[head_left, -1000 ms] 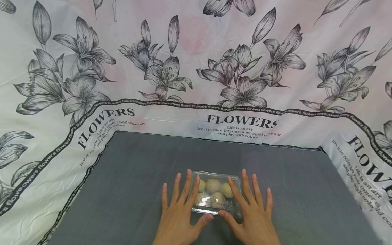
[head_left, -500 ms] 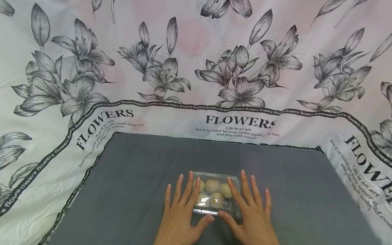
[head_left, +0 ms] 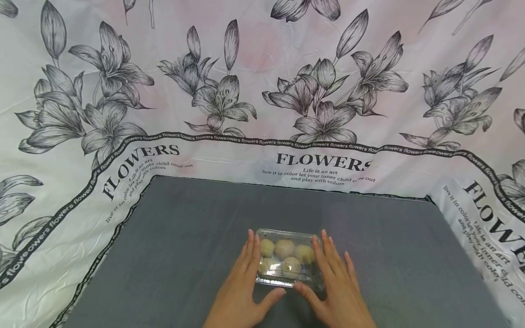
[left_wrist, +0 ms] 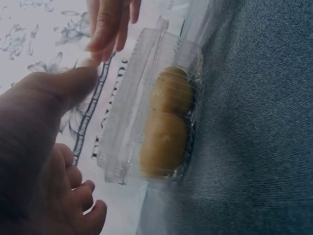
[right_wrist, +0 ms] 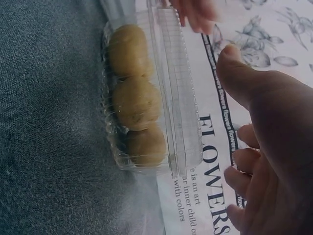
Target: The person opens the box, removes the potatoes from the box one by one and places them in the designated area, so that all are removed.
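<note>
A clear plastic clamshell box (head_left: 287,234), its lid down, sits on the grey tabletop in the head view. Several round, yellow-brown lumps that look like small potatoes (head_left: 285,248) lie inside in two rows. My left hand (head_left: 239,291) is at the box's left side, fingers straight and close together, thumb pointing inward. On the opposite side my right hand (head_left: 338,291) mirrors it, its index finger overlapping the lid's right edge in this view. Both wrist views show a gap between each hand and the ridged box wall (left_wrist: 139,83). Neither hand holds anything.
The grey tabletop (head_left: 197,218) stretches around the box on every side. A white cloth (head_left: 229,159) printed with lilies and the word FLOWERS hangs behind it and along the left and right edges.
The spread fingers of both hands have drawn together and moved toward the sides of the box, uncovering more of its lid. The box has stayed in place.
</note>
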